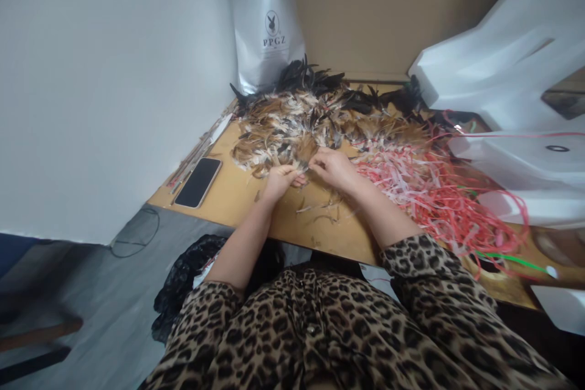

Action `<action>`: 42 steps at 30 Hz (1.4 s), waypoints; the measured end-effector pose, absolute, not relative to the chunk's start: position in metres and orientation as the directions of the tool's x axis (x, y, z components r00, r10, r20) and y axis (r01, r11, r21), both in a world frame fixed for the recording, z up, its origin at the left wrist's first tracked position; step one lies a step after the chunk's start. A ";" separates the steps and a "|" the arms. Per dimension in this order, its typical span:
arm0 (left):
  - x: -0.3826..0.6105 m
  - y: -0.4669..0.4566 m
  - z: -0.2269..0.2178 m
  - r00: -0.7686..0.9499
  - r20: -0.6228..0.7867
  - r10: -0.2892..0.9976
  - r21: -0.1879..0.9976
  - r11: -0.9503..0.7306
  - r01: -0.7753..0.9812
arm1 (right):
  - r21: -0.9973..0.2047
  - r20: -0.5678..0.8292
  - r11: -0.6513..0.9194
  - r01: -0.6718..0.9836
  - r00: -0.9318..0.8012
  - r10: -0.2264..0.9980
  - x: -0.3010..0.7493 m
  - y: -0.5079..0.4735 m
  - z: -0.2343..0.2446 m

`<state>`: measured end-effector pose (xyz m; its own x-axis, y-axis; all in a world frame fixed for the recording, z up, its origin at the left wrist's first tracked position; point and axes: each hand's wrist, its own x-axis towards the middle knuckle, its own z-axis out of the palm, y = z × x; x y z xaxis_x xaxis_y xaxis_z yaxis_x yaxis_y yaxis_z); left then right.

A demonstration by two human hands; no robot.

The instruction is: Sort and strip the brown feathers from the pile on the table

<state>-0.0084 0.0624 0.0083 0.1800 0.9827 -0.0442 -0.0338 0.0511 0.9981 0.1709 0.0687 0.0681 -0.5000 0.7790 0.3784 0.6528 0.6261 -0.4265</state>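
My left hand [282,180] and my right hand [335,169] meet over the wooden table [237,192], both closed in a pinch on a small bunch of brown feathers [305,154]. Just beyond them lies a large heap of brown, white and black feathers [297,113]. A few loose feathers [320,210] lie on the table below my hands. My sleeves are leopard print.
A black phone [198,182] lies at the table's left edge beside thin sticks [201,146]. A tangle of pink and red strips [425,186] spreads to the right. A silver PPGZ bag [267,24] stands behind the feathers. White foam pieces [512,73] crowd the right. A black bag [183,280] sits on the floor.
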 end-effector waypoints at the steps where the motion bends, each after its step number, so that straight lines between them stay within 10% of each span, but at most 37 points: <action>1: -0.008 0.062 0.008 0.198 -0.044 0.979 0.999 0.049 -0.023 | -0.401 0.377 0.627 0.668 -0.503 0.778 0.170 0.067 0.070; 13: -0.003 0.060 0.010 0.231 -0.062 0.971 0.985 0.022 0.170 | -0.012 0.135 0.625 0.780 -0.618 0.774 0.163 0.042 0.101; 20: 0.006 0.057 0.021 0.265 -0.130 0.956 0.966 0.062 0.250 | 0.010 0.124 0.585 0.811 -0.582 0.804 0.169 0.036 0.118; 25: 0.013 0.049 0.034 0.397 -0.181 0.900 0.948 0.053 0.313 | -0.146 0.166 0.689 0.710 -0.669 0.725 0.164 0.039 0.112; 29: 0.013 0.039 0.042 0.509 -0.162 0.846 0.971 0.044 0.235 | -0.490 0.281 0.730 0.477 -0.705 0.650 0.175 0.056 0.100; 34: 0.012 0.031 0.048 0.428 -0.024 0.904 0.999 0.010 0.034 | -0.929 0.164 0.317 0.189 -0.556 0.815 0.188 0.077 0.077; 42: 0.010 0.055 0.035 0.027 -0.050 0.998 0.984 0.053 -0.171 | -0.968 0.133 0.191 0.161 -0.314 0.940 0.166 0.080 0.047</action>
<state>0.0098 0.0550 0.0354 0.0268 0.9984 -0.0495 -0.1713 0.0534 0.9838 0.1660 0.0800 0.0470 -0.3144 0.9399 0.1330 0.1612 0.1909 -0.9683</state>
